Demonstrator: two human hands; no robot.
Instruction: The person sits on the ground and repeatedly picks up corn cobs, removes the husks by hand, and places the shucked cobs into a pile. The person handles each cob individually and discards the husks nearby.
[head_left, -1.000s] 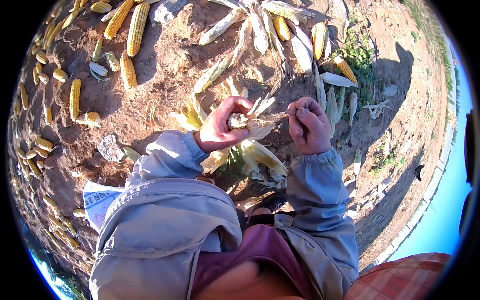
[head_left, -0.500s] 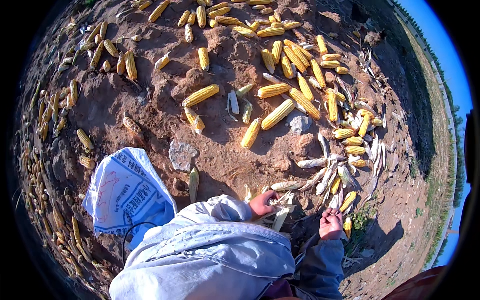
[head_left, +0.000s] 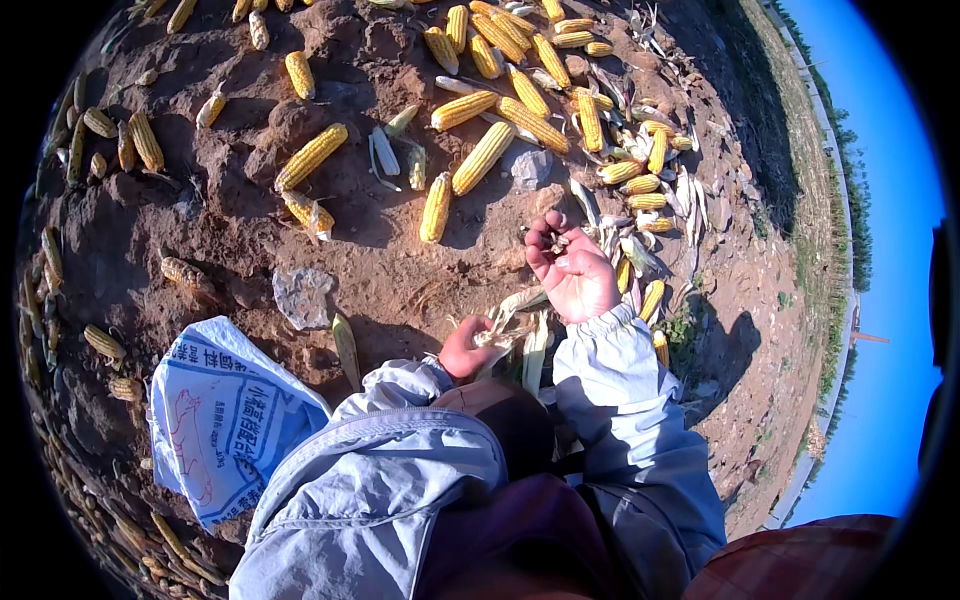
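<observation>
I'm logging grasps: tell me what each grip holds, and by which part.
The left grip holds pale husk near its left end; the right grip has a small dark scrap, too small to tell which part.

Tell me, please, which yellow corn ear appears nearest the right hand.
The partly hidden ear immediately right of the right hand; the other yellow ears appear farther off.

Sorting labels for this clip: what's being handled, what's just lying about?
Being handled:
pale husks, in the left hand
small scrap, at the right hand; kind unclear

Lying about:
yellow cobs
blue-and-white sack
grey rock
</observation>
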